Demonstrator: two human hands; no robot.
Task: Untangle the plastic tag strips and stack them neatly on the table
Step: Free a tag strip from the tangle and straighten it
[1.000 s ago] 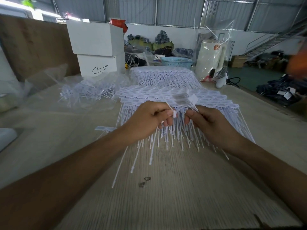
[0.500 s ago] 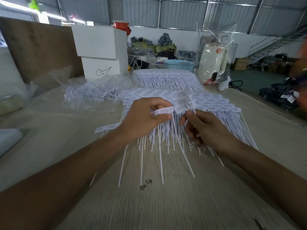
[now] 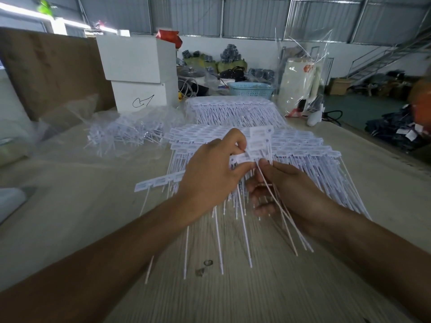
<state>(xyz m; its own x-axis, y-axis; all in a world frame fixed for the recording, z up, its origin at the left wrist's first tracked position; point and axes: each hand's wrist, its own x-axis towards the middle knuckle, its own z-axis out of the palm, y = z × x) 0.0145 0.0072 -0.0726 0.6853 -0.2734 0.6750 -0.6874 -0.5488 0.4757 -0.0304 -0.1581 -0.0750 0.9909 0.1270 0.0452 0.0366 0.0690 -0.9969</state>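
Tag strips (image 3: 245, 158) pinched in left hand (image 3: 210, 176) grip, tails trailing through right hand (image 3: 286, 187) grip; above stack (image 3: 303, 150)

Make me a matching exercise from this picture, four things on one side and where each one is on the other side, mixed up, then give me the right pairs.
Things:
1. Light blue plastic basket
2. Two stacked white boxes
3. Clear plastic bag of tangled white tag strips
4. Neat stack of white plastic tag strips

Places:
A. Far left of the table, the lower one marked with a scribble
B. Directly beyond the left hand and right hand
C. Beyond the table's far end
D. On the table, left of the neat stack

Pairs: 1-C, 2-A, 3-D, 4-B
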